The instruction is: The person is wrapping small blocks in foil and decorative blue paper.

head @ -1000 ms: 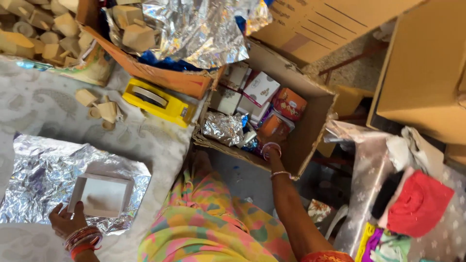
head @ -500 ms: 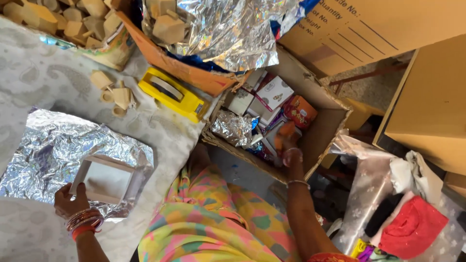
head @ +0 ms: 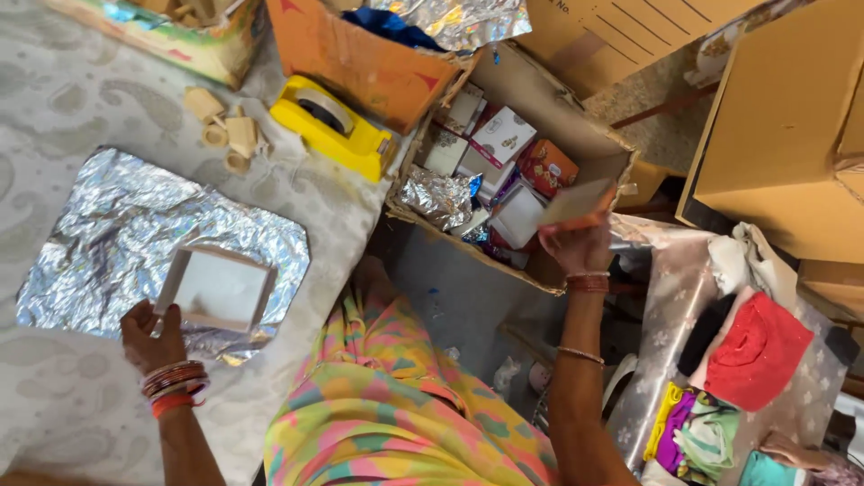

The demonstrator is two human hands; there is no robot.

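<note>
The left hand (head: 151, 335) grips the near left corner of a shallow white tray (head: 219, 289), fingers curled around its rim. The tray lies flat on a crumpled foil sheet (head: 108, 234), its open side up and its long axis running away from the hand toward the right. The foil spreads out on a pale patterned cloth (head: 63, 108) under and beyond that hand.

The right hand (head: 580, 245) is raised over an open carton (head: 576, 126) and pinches a flat card (head: 580, 200), tan on the upper face with an orange edge; the card tilts, long axis pointing up and to the right.

Inside the carton, just left of the right hand, lie small boxes: a white one (head: 517, 214) nearest the fingers, a white and maroon one (head: 502, 137) farther off, an orange one (head: 547, 166) beside it, and a foil-wrapped packet (head: 435, 196) toward the left wall.

Beyond the left hand, well apart, sit a yellow tape dispenser (head: 335, 126) and a few small tan blocks (head: 229, 130). An orange-brown box (head: 360, 54) stands behind the dispenser. To the right of the right arm lies a red cloth (head: 756, 351) among folded clothes.
</note>
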